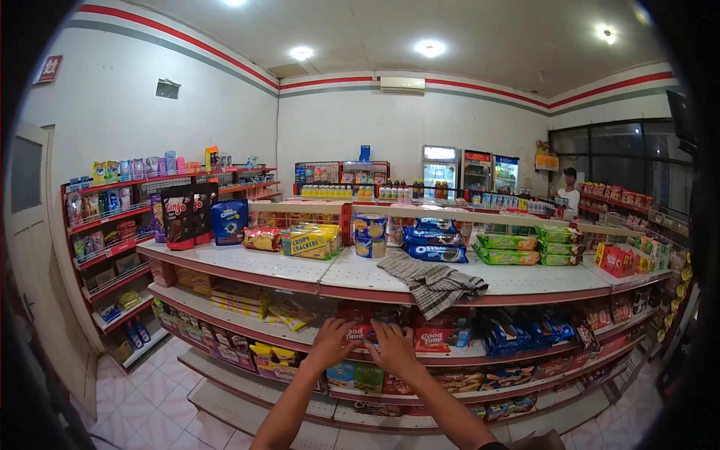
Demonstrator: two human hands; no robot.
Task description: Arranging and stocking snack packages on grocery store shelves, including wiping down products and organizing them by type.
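On the second shelf, my left hand [333, 342] and my right hand [392, 347] reach in at either side of a red Good Time cookie pack [356, 334]. Fingers of both hands overlap its edges, so whether they grip it or only touch it is hard to tell. Another red Good Time pack [434, 340] stands right of my right hand, with a blue pack [463, 338] at its side. Yellow snack packs [289, 313] lie left of my left hand. Above, a checkered cloth [436, 281] hangs partly over the top shelf's front edge.
The top shelf [360, 275] carries Oreo packs [436, 252], Crispy Crackers [308, 243], tubs [370, 236], green packs [506, 243] and dark Tango pouches [179, 216]. Astor boxes [368, 378] stand below my hands. A person [569, 191] is at the far right. Lower shelves jut toward me.
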